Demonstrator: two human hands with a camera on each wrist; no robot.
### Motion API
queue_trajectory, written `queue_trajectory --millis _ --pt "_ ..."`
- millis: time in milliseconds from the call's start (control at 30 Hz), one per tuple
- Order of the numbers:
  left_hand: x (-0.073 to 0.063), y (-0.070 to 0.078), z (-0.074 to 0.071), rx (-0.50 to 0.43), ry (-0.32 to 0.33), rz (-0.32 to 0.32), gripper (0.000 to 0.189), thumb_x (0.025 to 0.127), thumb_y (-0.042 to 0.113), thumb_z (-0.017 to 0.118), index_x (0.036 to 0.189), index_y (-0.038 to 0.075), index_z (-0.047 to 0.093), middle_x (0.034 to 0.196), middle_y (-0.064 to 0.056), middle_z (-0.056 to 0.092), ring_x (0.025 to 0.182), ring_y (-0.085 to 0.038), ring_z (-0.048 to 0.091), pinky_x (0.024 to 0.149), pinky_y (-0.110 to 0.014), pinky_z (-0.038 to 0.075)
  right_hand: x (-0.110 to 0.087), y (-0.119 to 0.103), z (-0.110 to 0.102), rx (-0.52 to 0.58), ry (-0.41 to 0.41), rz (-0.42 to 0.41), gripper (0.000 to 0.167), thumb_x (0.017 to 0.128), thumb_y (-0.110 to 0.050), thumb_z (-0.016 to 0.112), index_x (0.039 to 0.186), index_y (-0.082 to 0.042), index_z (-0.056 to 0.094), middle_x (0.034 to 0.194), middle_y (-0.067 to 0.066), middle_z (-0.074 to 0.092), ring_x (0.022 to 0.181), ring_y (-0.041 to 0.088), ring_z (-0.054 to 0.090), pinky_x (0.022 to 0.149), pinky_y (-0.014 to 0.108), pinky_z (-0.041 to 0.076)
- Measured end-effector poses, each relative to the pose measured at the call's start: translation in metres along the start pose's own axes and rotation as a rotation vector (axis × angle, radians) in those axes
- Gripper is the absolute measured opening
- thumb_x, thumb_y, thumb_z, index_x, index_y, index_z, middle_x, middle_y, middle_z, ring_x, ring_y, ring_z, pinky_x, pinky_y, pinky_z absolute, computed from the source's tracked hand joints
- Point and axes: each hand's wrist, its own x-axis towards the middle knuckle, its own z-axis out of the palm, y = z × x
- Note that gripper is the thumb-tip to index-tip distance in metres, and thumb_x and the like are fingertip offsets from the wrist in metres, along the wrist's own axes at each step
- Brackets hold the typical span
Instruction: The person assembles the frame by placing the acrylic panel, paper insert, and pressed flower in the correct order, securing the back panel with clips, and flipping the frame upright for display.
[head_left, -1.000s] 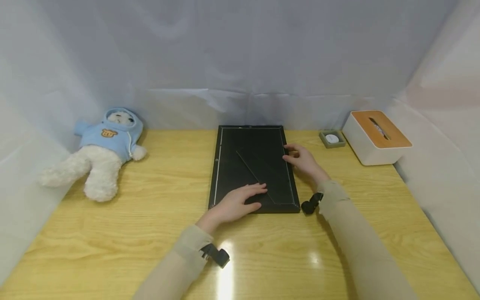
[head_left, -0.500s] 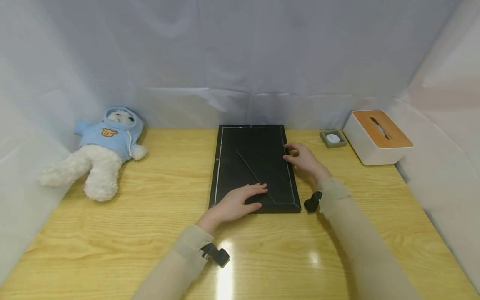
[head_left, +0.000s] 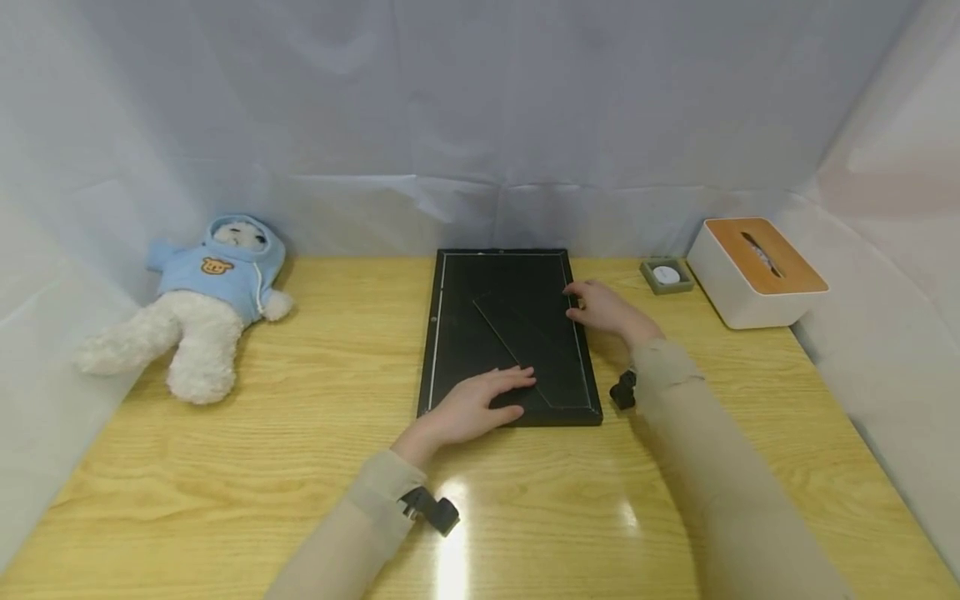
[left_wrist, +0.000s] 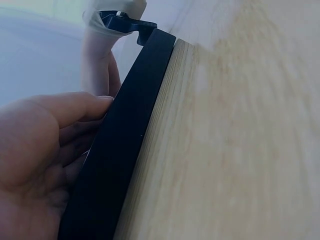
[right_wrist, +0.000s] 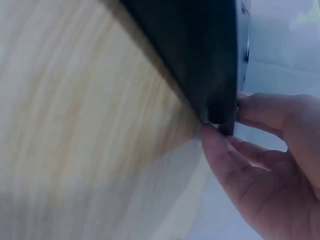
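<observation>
A black picture frame [head_left: 461, 333] lies with its back up on the wooden table, a flat slanted stand panel [head_left: 536, 342] set in it. My left hand [head_left: 472, 406] rests on the lower part of the back, fingers extended, thumb near the bottom edge. At the frame's right edge, upper half, my right hand [head_left: 606, 311] pinches with thumb and fingers bent. In the right wrist view, fingertips [right_wrist: 212, 137] press at the frame's side, by a small dark notch, while another digit touches the back face. The left wrist view shows the left hand [left_wrist: 35, 135] behind the frame's side [left_wrist: 127, 130].
At the left, a white plush toy [head_left: 213, 287] in a blue hoodie leans back near the curtain. To the right stand a small grey-green tray [head_left: 671, 288] holding a white disc and a white tissue box [head_left: 738, 292] with a wooden lid. White sheeting [head_left: 480, 125] surrounds the table [head_left: 225, 492].
My right hand has turned slightly at the wrist, its upper fingertips shifting a little further onto the frame's edge. The left hand and the picture frame stay where they were.
</observation>
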Motion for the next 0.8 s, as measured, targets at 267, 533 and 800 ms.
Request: queue_trajectory --millis 267,533,800 --pt "0.0 -0.001 0.0 -0.01 -0.001 -0.007 0.048 0.097 0.023 0.057 0.141 0.009 0.047 0.15 -0.003 0.037 0.139 -0.02 0.028 0.115 -0.037 0.017 0.002 -0.002 0.001 -0.039 -0.012 0.012 0.044 0.097 -0.012 0.054 0.136 0.006 0.045 0.132 0.03 0.046 0.115 0.041 0.05 0.093 0.052 0.043" --pt "0.0 0.0 -0.001 -0.033 -0.01 -0.018 0.049 0.097 0.025 0.056 0.143 0.011 0.046 0.151 -0.001 0.035 0.14 -0.02 0.026 0.115 -0.038 0.018 -0.003 0.011 0.011 0.146 0.065 0.02 0.052 0.098 -0.015 0.054 0.142 0.005 0.035 0.134 0.03 0.045 0.119 0.042 0.047 0.095 0.053 0.042" --pt "-0.001 0.001 -0.001 -0.032 -0.004 -0.029 0.048 0.097 0.025 0.057 0.142 0.011 0.046 0.151 -0.001 0.035 0.14 -0.02 0.027 0.114 -0.039 0.02 -0.023 0.012 0.023 0.318 0.063 0.064 0.068 0.096 -0.019 0.057 0.146 0.01 0.021 0.138 0.035 0.038 0.125 0.047 0.041 0.099 0.054 0.039"
